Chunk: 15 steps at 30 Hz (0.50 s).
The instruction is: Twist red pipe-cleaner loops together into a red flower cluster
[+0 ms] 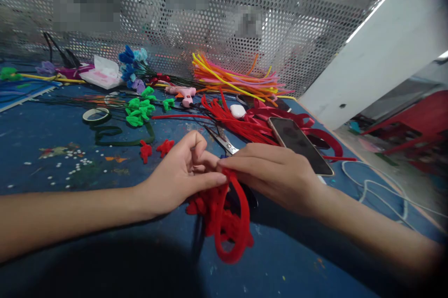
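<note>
A red pipe cleaner [232,257], bent into a long loop, hangs below my fingers near the middle of the head view. My left hand [185,172] pinches its upper end between thumb and fingers. From the other side my right hand [276,174] grips the same end, fingers pressed together. Behind the loop lies a pile of red fuzzy pieces [199,204], partly hidden by my left hand. Scissors [224,141] lie just beyond my hands, their handles partly covered. Two small red fuzzy shapes [146,151] rest beyond my left wrist.
Red pipe cleaners [241,123] and a phone [297,142] lie beyond my right hand. Farther back are a pink glue gun [185,94], green fuzzy flowers [140,109] and a multicoloured bundle [231,76]. White beads [70,162] are scattered left; a white cable [367,190] curls right.
</note>
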Tool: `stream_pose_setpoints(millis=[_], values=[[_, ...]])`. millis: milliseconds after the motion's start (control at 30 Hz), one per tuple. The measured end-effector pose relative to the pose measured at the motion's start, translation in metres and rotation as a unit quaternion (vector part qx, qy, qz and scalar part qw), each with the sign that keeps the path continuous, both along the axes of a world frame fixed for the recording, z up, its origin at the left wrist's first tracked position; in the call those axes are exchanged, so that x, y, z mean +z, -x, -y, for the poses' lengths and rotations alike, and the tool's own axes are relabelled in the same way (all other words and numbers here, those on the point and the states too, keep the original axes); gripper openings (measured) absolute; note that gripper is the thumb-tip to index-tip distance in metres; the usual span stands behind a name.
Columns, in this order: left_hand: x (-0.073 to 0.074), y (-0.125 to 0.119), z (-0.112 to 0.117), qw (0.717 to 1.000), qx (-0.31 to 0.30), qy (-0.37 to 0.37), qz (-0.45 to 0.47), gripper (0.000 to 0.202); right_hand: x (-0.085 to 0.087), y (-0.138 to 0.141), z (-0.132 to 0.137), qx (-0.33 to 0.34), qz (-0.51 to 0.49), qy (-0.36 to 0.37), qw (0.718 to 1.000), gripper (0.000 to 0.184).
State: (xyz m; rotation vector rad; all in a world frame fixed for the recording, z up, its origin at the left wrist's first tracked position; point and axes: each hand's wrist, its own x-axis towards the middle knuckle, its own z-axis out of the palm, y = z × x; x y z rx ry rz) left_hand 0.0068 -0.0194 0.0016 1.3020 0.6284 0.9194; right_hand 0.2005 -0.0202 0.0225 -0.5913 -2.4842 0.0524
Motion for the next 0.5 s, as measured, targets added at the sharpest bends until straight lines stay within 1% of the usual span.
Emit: stream_pose_setpoints(millis=[100,167,267,333,367,433,500], values=[[0.000,0.000,0.000,1.000,-0.012,0.013,-0.003,0.039,-0.002,-0.003,0.000,0.001,0.017,-0.086,0.996,0.016],[0.001,0.000,0.000,1.000,-0.011,0.020,-0.008,0.040,-0.002,-0.004,-0.002,-0.008,0.036,-0.134,0.990,0.016],[0.002,-0.001,0.000,0.999,-0.011,0.030,-0.014,0.041,0.001,-0.009,-0.008,-0.039,0.071,-0.235,0.969,0.016],[0.002,-0.002,0.002,0.998,-0.030,0.041,-0.025,0.041,0.007,-0.016,-0.014,-0.082,0.079,-0.312,0.943,0.014],[0.001,-0.002,0.003,0.997,-0.046,0.048,-0.032,0.041,0.010,-0.021,-0.018,-0.115,0.075,-0.344,0.929,0.014],[0.001,-0.003,0.005,0.994,-0.080,0.063,-0.045,0.041,0.018,-0.032,-0.024,-0.187,0.062,-0.389,0.900,0.014],[0.000,-0.003,0.007,0.991,-0.104,0.073,-0.051,0.040,0.026,-0.044,-0.030,-0.243,0.053,-0.415,0.875,0.014]])
